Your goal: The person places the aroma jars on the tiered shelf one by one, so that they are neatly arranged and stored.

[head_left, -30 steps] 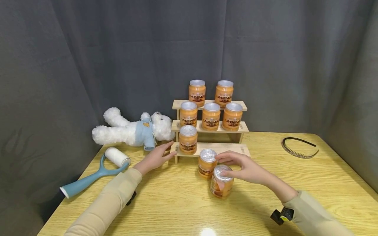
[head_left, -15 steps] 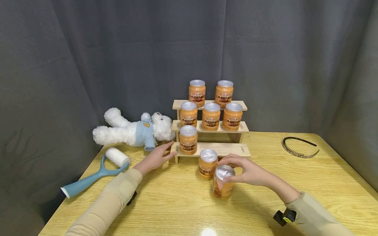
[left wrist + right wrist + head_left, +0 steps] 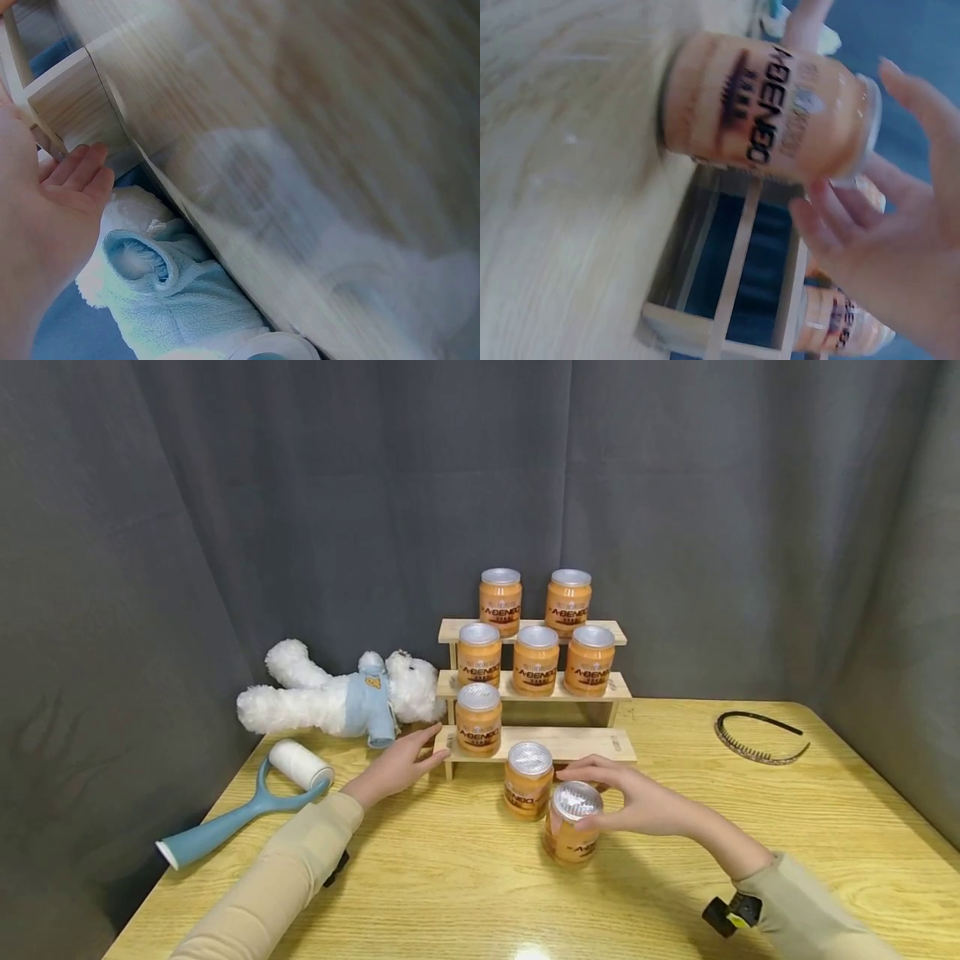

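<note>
My right hand holds an orange jar with a silver lid near its top, thumb at the front and fingers behind. That jar stands upright on the table, and its dark lettering shows in the right wrist view on the jar. Just to its left is a second orange jar. At the left end of a three-tier wooden shelf, my left hand rests with fairly straight fingers against the lowest tier. One jar sits on that tier, three on the middle, two on top.
A white plush toy in a blue top lies left of the shelf. Nearer is a lint roller with a teal handle. A dark headband lies at the right. Grey curtains enclose the table's back and sides.
The nearest jar has shifted slightly right and turned, so its lettering now faces more to the front. My right hand moved slightly right with it; the left hand stayed at the shelf.
</note>
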The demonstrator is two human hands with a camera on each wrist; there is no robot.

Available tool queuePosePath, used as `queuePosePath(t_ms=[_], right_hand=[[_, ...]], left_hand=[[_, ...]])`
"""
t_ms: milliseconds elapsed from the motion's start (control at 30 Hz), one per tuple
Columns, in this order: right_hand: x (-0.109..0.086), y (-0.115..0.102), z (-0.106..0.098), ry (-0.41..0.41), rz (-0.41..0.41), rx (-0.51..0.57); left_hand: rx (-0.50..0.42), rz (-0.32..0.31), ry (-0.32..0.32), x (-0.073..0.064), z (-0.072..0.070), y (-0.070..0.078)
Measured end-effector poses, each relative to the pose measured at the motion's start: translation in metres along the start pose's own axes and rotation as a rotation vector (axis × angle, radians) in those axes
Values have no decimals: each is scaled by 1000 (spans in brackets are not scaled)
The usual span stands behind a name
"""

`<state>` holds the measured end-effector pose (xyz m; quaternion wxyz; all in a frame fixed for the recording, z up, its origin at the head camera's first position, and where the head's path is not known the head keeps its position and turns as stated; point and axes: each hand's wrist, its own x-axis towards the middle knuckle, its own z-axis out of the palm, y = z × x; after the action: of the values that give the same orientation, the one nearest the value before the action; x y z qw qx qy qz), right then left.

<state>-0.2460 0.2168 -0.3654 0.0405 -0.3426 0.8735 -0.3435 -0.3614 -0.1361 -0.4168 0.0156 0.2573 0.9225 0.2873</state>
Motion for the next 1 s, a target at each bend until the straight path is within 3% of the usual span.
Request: queuePosePath(t_ms=[133,500,767,1000], right_hand=[[-5,2,-5,-62,23,28],[-5,2,4,100,55,-21],[-8,1,5,19,98,-22],[-7,2,8,76,116,-55]], left_hand=[[-7,-11,-4,-1,0,1],[-9,-9,-2,0,-1,3],[-5,-2,-1,0,-1,1],[-10,-8,-5,1,0,0]])
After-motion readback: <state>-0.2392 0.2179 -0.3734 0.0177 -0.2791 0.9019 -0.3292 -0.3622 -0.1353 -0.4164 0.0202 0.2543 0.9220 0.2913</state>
